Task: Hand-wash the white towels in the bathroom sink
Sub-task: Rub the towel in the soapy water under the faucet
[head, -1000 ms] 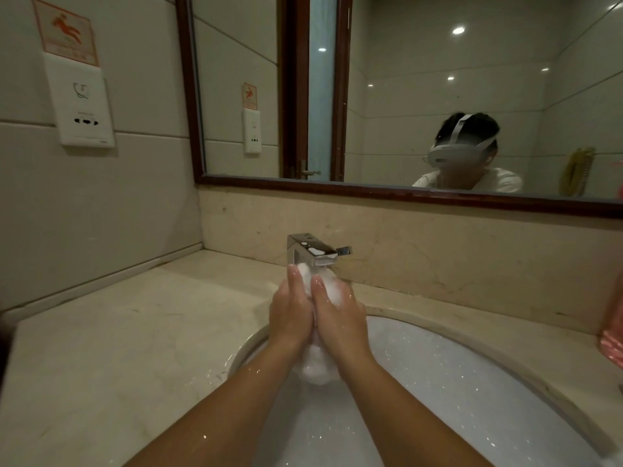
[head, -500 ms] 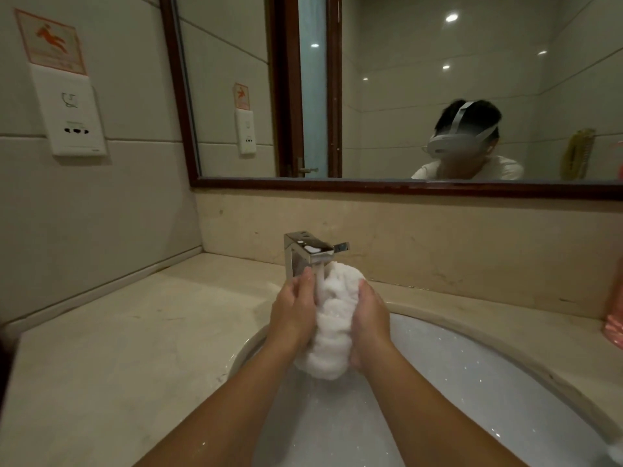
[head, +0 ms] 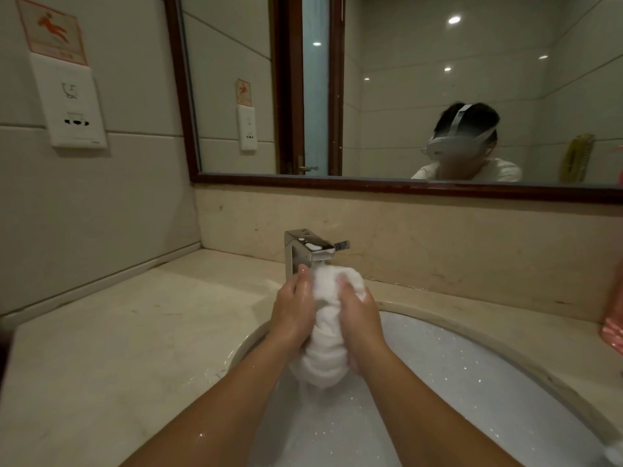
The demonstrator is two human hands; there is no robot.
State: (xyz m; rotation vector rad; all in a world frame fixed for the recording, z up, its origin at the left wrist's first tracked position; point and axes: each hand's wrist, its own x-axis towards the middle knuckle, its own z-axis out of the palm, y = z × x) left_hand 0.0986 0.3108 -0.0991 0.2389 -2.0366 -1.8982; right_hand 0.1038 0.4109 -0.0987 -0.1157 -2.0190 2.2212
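Note:
A bunched, wet white towel [head: 326, 348] hangs upright between my two hands above the white sink [head: 472, 372], just in front of the chrome tap [head: 305, 251]. My left hand [head: 292, 310] grips its left side, fingers curled round the cloth. On the other side my right hand [head: 358, 315] grips it too, with fingertips dug into the top of the bundle. The towel's lower end dangles over the basin. The middle of the cloth is hidden by my hands.
A beige marble counter [head: 118, 348] surrounds the sink and spreads to the left. A framed mirror [head: 404, 96] covers the back wall and a wall socket [head: 72, 109] sits at the left. A pink object [head: 613, 318] stands at the right edge.
My hands were pressed close together over the towel, then spread apart showing more cloth; now they squeeze in again and my right fingers have slid up over the top of the bundle.

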